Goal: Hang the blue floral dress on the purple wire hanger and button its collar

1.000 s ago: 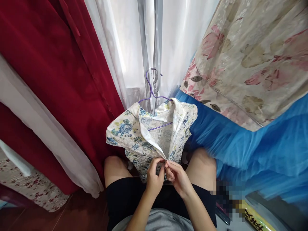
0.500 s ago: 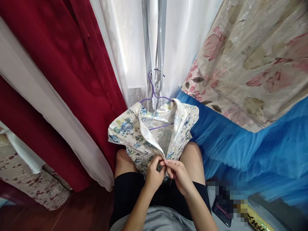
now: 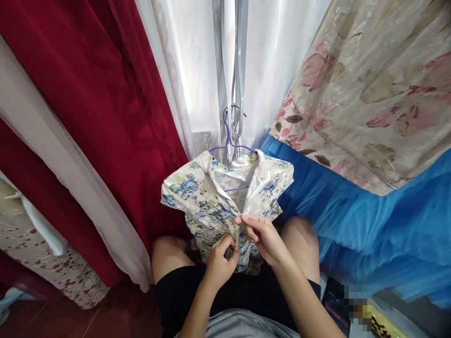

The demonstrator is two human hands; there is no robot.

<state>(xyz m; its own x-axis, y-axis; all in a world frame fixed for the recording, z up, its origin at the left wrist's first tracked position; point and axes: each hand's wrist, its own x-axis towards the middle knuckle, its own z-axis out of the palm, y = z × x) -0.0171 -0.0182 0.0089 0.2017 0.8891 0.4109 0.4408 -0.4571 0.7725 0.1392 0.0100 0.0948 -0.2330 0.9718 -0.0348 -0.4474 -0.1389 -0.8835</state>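
Observation:
A cream garment with blue flowers (image 3: 197,197) hangs open-backed on a purple hanger (image 3: 229,141) from a metal rack pole (image 3: 230,70). My left hand (image 3: 220,260) pinches the fabric low at the slit, just under the zip line. My right hand (image 3: 262,234) is higher, fingers closed in a pinch at the top of the joined part of the slit, where a zip pull may sit; the pull itself is too small to see. Both hands touch the garment in front of my knees.
A red dress (image 3: 105,117) and a white sheer one (image 3: 63,159) hang at left. At right hang a floral cream dress (image 3: 369,94) and blue tulle (image 3: 369,220). White curtain (image 3: 183,70) behind. A dark phone-like object (image 3: 333,300) lies lower right on the floor.
My right hand has moved up along the garment's slit, and the opening is shorter than before. The left hand stays low, holding the fabric. The view shifted slightly.

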